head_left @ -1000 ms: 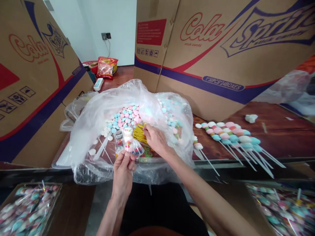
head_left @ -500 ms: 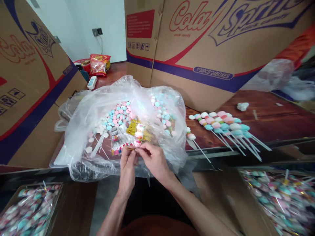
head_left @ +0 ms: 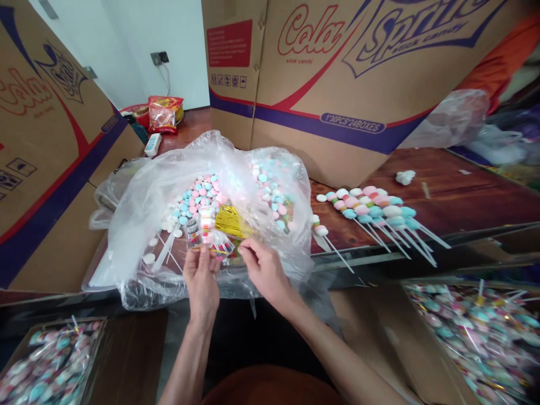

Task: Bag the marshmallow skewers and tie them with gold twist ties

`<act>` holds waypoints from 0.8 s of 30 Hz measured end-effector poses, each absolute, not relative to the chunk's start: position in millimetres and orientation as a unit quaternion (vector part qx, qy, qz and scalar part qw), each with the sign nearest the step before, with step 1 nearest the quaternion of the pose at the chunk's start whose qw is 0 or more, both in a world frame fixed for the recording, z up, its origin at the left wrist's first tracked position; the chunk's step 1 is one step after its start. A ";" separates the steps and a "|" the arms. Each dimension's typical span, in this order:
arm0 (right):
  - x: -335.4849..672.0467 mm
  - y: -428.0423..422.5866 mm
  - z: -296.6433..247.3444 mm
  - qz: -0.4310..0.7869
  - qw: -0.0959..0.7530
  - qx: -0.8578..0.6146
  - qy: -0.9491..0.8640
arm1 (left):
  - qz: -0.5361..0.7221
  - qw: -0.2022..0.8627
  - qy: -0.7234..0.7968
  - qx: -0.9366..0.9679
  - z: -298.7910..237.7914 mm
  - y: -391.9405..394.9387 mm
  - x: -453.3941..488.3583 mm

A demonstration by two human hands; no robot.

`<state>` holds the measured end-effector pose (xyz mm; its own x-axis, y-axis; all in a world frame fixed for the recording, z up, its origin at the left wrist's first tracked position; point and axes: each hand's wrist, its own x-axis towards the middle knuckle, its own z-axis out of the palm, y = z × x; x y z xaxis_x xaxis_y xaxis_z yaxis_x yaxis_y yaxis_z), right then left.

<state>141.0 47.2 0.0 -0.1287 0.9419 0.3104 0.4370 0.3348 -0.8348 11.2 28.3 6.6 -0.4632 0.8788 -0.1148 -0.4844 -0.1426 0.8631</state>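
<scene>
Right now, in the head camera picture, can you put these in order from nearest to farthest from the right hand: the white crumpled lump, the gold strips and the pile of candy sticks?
From the right hand:
1. Gold strips: just ahead, slightly left.
2. Pile of candy sticks: off to the right.
3. White crumpled lump: right, behind the pile.

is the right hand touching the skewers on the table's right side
No, the right hand is near the gold strips, apart from those skewers.
</scene>
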 end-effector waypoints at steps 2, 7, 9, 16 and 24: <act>126.1 68.8 10.7 0.211 0.387 -0.512 -0.737 | 0.748 0.429 0.455 0.224 9.8 31.8 3.7; 108.6 108.3 32.5 0.101 0.245 -0.534 -0.803 | 0.745 0.417 0.464 0.238 9.6 30.1 -2.2; 111.7 100.6 29.3 0.094 0.303 -0.522 -0.792 | 0.735 0.431 0.468 0.236 6.2 27.7 -0.7; 123.2 35.2 -1.4 0.256 0.468 -0.442 -0.721 | 0.711 0.488 0.448 0.237 -0.6 25.1 13.2; 139.9 36.2 0.5 0.474 0.508 -0.447 -0.564 | 0.668 0.538 0.443 0.263 6.4 16.0 30.9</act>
<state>139.9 36.2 0.5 -0.0848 0.9853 0.1484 0.0225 0.1508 -0.9883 30.9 16.0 6.4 -0.2832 0.9508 -0.1254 -0.4858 -0.0295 0.8736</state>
